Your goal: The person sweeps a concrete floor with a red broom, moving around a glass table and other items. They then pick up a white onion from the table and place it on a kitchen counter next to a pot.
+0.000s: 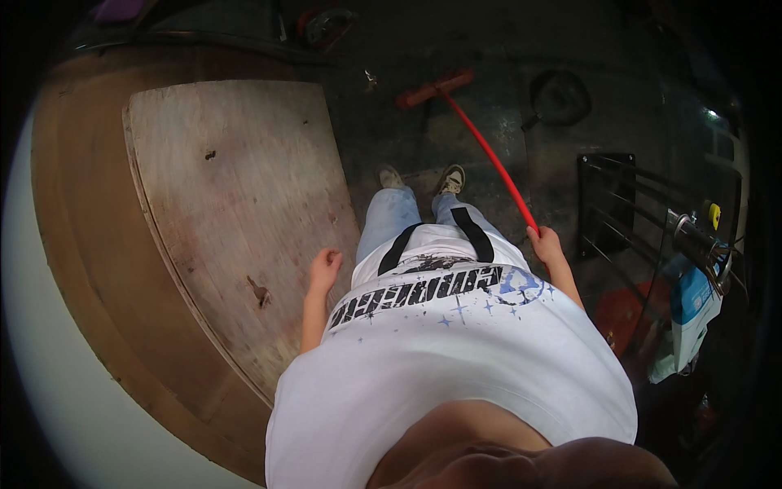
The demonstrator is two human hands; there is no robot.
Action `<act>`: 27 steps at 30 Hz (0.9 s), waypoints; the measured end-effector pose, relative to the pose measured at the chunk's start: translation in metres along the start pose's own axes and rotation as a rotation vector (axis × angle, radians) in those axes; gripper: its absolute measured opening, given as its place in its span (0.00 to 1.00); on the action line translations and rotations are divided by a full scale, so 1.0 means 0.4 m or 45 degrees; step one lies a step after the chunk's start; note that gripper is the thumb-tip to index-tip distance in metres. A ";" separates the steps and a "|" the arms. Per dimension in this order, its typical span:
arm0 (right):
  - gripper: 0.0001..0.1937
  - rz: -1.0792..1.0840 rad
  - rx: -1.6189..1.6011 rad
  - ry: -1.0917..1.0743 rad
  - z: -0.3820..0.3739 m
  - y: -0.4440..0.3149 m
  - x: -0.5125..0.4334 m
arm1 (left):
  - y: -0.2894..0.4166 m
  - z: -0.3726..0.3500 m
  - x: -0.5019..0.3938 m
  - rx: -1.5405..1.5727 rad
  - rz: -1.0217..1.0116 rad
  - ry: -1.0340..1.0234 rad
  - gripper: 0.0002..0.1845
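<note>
My right hand (pixel 545 244) is closed around the upper end of a long red broom handle (pixel 489 147). The handle slants away from me to a red push broom head (pixel 435 88) on the dark floor, beyond my sneakers. On the other side, my left hand (pixel 325 269) hangs with its fingers loosely curled and nothing visible in it. From this view it overlaps the near right part of a worn plywood sheet (pixel 244 183); I cannot tell whether it touches the wood.
Brown boards (pixel 91 202) border the plywood on the left. A black pan-like object (pixel 560 98) lies on the floor at right. Nearer on that side stand a rack of metal bars (pixel 635 214) and a blue-and-white bag (pixel 693 305). A circular saw-like tool (pixel 327 27) sits at the far end.
</note>
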State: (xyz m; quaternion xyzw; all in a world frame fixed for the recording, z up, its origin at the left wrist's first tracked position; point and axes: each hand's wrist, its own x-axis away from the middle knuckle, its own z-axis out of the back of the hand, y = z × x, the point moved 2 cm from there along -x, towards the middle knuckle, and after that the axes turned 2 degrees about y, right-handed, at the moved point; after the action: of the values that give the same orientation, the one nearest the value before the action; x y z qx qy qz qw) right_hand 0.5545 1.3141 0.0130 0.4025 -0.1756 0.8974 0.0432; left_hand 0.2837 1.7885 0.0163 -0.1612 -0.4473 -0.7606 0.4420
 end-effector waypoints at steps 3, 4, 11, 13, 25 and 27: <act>0.20 0.007 0.052 0.017 0.014 -0.022 0.007 | 0.018 0.001 -0.046 -0.111 0.048 -0.090 0.10; 0.20 -0.107 -0.113 -0.078 0.014 -0.031 0.010 | 0.021 0.001 -0.067 -0.148 0.068 -0.141 0.10; 0.21 -0.164 -0.117 -0.076 0.026 -0.196 0.049 | 0.025 0.071 -0.266 -0.193 0.216 -0.314 0.10; 0.21 -0.140 -0.130 -0.018 0.035 -0.257 0.073 | 0.043 0.092 -0.341 0.002 0.116 -0.204 0.09; 0.19 0.194 0.064 -0.104 -0.151 -0.550 -0.208 | 0.109 0.199 -0.527 0.051 -0.029 -0.152 0.08; 0.19 -0.080 0.200 -0.042 -0.157 -0.468 -0.165 | 0.067 0.191 -0.524 0.074 0.045 -0.107 0.08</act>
State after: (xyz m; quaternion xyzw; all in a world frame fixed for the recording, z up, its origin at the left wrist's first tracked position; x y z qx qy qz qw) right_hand 0.5953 1.5152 -0.0219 0.4248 -0.0925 0.8998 0.0367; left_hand 0.4109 1.9564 -0.0616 -0.1878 -0.4844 -0.7320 0.4407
